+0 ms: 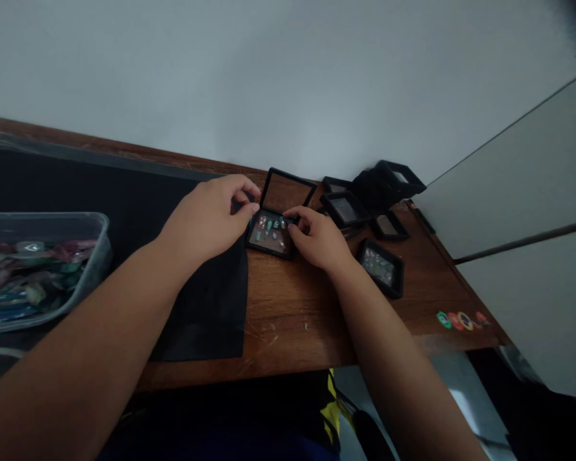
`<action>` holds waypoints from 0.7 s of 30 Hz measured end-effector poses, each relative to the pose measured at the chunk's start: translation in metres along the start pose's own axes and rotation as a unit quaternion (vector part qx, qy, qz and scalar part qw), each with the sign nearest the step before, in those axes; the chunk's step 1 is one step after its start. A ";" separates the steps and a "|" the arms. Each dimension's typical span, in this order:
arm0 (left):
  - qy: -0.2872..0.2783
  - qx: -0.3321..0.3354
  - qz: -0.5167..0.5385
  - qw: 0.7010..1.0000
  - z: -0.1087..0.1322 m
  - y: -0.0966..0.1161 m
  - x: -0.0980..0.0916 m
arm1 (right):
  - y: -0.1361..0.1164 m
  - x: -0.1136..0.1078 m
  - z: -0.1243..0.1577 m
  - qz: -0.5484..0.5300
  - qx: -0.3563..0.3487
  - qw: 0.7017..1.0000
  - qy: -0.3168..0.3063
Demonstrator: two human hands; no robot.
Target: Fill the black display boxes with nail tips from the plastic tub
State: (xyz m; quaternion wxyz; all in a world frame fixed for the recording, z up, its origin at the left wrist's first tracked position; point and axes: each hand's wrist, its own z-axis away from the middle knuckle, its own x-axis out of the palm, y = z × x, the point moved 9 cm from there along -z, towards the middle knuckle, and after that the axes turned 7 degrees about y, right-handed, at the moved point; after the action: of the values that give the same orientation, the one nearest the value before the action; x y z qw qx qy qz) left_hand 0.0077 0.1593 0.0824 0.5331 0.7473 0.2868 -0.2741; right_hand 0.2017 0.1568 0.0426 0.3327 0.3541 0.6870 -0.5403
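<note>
— Display box (pixel 277 216), the open black one, sits on the wooden table (pixel 297 320) just past the edge of the black mat (pixel 125 211), with its lid standing up at the back. How would it handle?

— Light and stiff, I'd judge, though the window in the lid looks easily marked. Best gripped by the frame's outer edges, low down, so the little green stones (pixel 271 228) inside don't slide.

— And the hands?

— Left hand (pixel 206 218) is curled around the box's left edge, thumb and fingers pinching the frame. Right hand (pixel 319 240) rests at the right side, fingertips bent over the tray; whether they hold a stone I cannot tell.

— What's around it?

— Biggest first: the mat, then a clear plastic tub (pixel 38 269) of mixed coloured pieces at far left. A heap of empty black boxes (pixel 369 192) crowds the back right, and a filled box (pixel 381 267) lies just beside the right wrist. Small round stickers (pixel 461 319) sit near the table's right edge.

— Anything in the way?

— That filled box, close to the right forearm.
</note>
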 end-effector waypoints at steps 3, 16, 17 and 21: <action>-0.002 -0.001 0.000 1.000 0.001 0.002 0.000 | -0.002 -0.001 0.001 0.007 -0.003 1.000 -0.004; 0.014 0.004 0.016 1.000 0.001 0.003 -0.002 | -0.009 -0.003 0.006 0.023 -0.020 0.999 -0.022; 0.016 0.003 0.018 1.000 0.001 0.003 -0.002 | -0.009 -0.004 0.006 0.023 -0.021 0.999 -0.021; 0.014 0.003 0.013 1.000 0.001 0.003 -0.003 | -0.013 -0.008 0.008 0.019 -0.034 0.999 -0.016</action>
State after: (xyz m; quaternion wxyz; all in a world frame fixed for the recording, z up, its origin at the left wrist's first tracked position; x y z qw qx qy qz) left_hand 0.0078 0.1566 0.0861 0.5303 0.7564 0.2837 -0.2574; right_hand 0.1958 0.1454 0.0543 0.3659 0.3466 0.6926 -0.5160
